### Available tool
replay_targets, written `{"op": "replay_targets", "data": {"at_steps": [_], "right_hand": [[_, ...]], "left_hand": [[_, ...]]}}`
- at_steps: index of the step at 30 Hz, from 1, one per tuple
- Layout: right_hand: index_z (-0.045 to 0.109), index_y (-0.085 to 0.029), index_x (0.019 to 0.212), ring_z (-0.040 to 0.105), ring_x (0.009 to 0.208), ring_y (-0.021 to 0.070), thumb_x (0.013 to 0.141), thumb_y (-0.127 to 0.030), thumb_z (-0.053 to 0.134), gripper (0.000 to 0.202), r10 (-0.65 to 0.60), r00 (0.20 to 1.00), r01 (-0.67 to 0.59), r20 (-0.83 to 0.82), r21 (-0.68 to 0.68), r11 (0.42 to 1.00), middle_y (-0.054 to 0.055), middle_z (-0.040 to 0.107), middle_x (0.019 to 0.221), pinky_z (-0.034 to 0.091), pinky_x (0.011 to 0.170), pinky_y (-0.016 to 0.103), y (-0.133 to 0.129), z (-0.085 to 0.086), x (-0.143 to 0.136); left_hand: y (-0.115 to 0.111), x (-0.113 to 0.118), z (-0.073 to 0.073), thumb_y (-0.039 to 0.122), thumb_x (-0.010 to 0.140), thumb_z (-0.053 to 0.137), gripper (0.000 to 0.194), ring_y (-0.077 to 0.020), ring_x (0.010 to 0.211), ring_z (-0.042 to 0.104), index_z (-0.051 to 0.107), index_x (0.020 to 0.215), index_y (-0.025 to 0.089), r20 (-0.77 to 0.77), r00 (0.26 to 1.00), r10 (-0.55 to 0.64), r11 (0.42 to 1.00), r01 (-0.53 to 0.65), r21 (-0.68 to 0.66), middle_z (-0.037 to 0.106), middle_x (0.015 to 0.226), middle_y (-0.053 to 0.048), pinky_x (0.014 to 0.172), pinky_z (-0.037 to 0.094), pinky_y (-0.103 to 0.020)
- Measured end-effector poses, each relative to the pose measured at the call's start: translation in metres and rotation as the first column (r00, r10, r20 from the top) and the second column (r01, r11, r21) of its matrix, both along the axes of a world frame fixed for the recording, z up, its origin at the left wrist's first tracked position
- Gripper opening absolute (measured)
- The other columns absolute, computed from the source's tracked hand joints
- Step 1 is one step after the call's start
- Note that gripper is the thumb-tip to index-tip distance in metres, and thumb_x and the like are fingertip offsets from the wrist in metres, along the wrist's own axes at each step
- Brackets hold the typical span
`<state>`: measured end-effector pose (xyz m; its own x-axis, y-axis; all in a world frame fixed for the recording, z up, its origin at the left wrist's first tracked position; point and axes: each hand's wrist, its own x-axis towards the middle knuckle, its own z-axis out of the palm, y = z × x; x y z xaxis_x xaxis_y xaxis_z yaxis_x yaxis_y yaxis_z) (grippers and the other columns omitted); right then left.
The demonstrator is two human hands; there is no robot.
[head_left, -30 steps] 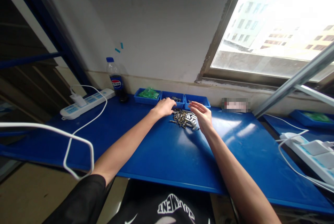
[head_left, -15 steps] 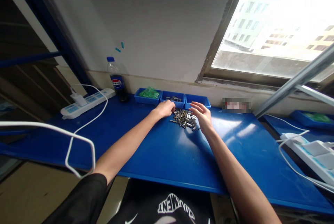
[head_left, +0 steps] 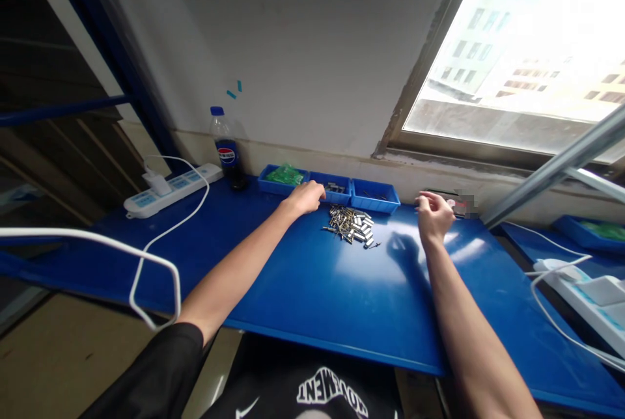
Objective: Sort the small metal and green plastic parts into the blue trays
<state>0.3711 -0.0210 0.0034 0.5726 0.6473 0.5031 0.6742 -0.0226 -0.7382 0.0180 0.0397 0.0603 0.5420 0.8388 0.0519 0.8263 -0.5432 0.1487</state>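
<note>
My left hand (head_left: 307,198) is at the front of the middle blue tray (head_left: 344,199), its fingers curled down and pressed together. Whatever those fingers may hold is hidden. Small grey metal pieces (head_left: 334,187) lie in that tray. On the table just right of this hand is a loose heap of thin pin-like metal parts (head_left: 342,218) and short silvery pieces (head_left: 362,229). My right hand (head_left: 434,216) hovers above the table, right of the heap and the right blue tray (head_left: 375,203). Its fingers bend in towards the thumb, and anything between them is too small to make out.
A green plastic bag (head_left: 286,174) fills the left blue tray (head_left: 273,187). Behind it stand a cola bottle (head_left: 227,152) and a white power strip (head_left: 170,192) with a trailing cable (head_left: 205,192). A partly blurred item (head_left: 461,203) lies near the window, and another power strip (head_left: 581,289) is far right.
My right hand has moved right, away from the heap, and its spread fingers have drawn in. My left hand stays near the middle tray. The view has shifted slightly.
</note>
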Motion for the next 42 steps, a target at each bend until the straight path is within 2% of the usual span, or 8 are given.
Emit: {"op": "replay_targets", "data": {"at_steps": [2,6,11,16,24,33,38,42], "right_hand": [[0.067,-0.020,0.127,0.071,0.099,0.0288,0.085,-0.039,0.056,0.048,-0.156,0.985,0.159,0.069,-0.043,0.986,0.013,0.074,0.116,0.051,0.097,0.044,0.005,-0.006,0.036],[0.063,-0.019,0.127,0.069,0.099,0.0320,0.082,-0.039,0.062,0.049,-0.078,0.980,0.139,0.183,-0.348,0.927,0.017,0.073,0.109,0.050,0.091,0.043,0.014,-0.018,0.085],[0.061,-0.020,0.124,0.068,0.100,0.0331,0.086,-0.043,0.062,0.044,-0.044,0.970,0.144,0.237,-0.423,0.895,0.021,0.072,0.110,0.049,0.088,0.043,0.018,-0.027,0.113],[0.061,-0.018,0.125,0.068,0.106,0.0366,0.089,-0.039,0.059,0.042,-0.177,0.958,0.263,0.225,-0.446,0.856,0.025,0.071,0.116,0.049,0.089,0.045,0.011,-0.027,0.133],[0.072,-0.026,0.112,0.070,0.103,0.0341,0.086,-0.040,0.061,0.032,-0.023,0.923,0.182,0.383,-0.384,0.905,0.015,0.074,0.122,0.051,0.088,0.044,0.002,-0.031,0.108],[0.070,-0.028,0.125,0.069,0.107,0.0348,0.089,-0.047,0.057,0.043,-0.071,0.915,0.242,0.398,-0.398,0.885,0.014,0.071,0.131,0.052,0.086,0.044,-0.002,-0.023,0.103],[0.069,-0.025,0.126,0.069,0.106,0.0345,0.091,-0.048,0.055,0.045,-0.109,0.916,0.279,0.386,-0.420,0.863,0.015,0.072,0.124,0.053,0.088,0.045,-0.005,-0.022,0.101],[0.067,-0.029,0.131,0.068,0.112,0.0367,0.094,-0.053,0.049,0.047,0.008,0.907,0.225,0.421,-0.500,0.837,0.013,0.070,0.134,0.053,0.092,0.048,-0.005,-0.023,0.094]], "left_hand": [[-0.002,0.005,-0.004,0.016,0.089,0.065,0.036,-0.0274,0.113,0.073,0.078,0.122,0.022,0.005,0.998,-0.055,0.998,0.055,0.008,0.076,0.124,-0.011,0.098,0.056,-0.032],[-0.005,0.014,-0.010,0.017,0.089,0.065,0.037,-0.0283,0.115,0.072,0.078,0.123,0.024,-0.022,0.995,-0.093,0.996,0.093,0.013,0.077,0.123,-0.011,0.099,0.056,-0.033],[-0.007,0.016,-0.012,0.020,0.091,0.063,0.036,-0.0284,0.114,0.073,0.078,0.122,0.026,-0.039,0.995,-0.092,0.996,0.092,0.009,0.077,0.123,-0.010,0.099,0.056,-0.033],[-0.007,0.017,-0.013,0.022,0.091,0.063,0.035,-0.0297,0.113,0.073,0.078,0.122,0.026,-0.041,0.995,-0.093,0.996,0.094,0.013,0.076,0.124,-0.010,0.099,0.057,-0.036],[-0.006,0.021,-0.018,0.019,0.089,0.066,0.036,-0.0289,0.112,0.073,0.079,0.120,0.029,0.019,0.995,-0.093,0.995,0.093,0.034,0.077,0.120,-0.010,0.100,0.057,-0.037],[-0.007,0.024,-0.020,0.021,0.086,0.069,0.038,-0.0285,0.112,0.073,0.079,0.122,0.030,0.011,0.997,-0.081,0.996,0.081,0.032,0.078,0.117,-0.009,0.100,0.057,-0.036],[-0.009,0.023,-0.016,0.023,0.091,0.065,0.034,-0.0278,0.111,0.073,0.079,0.122,0.028,-0.037,0.996,-0.078,0.996,0.080,0.032,0.078,0.118,-0.010,0.098,0.057,-0.034],[-0.012,0.022,-0.012,0.024,0.093,0.061,0.033,-0.0296,0.110,0.074,0.079,0.121,0.026,-0.072,0.994,-0.080,0.996,0.082,0.024,0.078,0.119,-0.011,0.095,0.057,-0.036]]}}
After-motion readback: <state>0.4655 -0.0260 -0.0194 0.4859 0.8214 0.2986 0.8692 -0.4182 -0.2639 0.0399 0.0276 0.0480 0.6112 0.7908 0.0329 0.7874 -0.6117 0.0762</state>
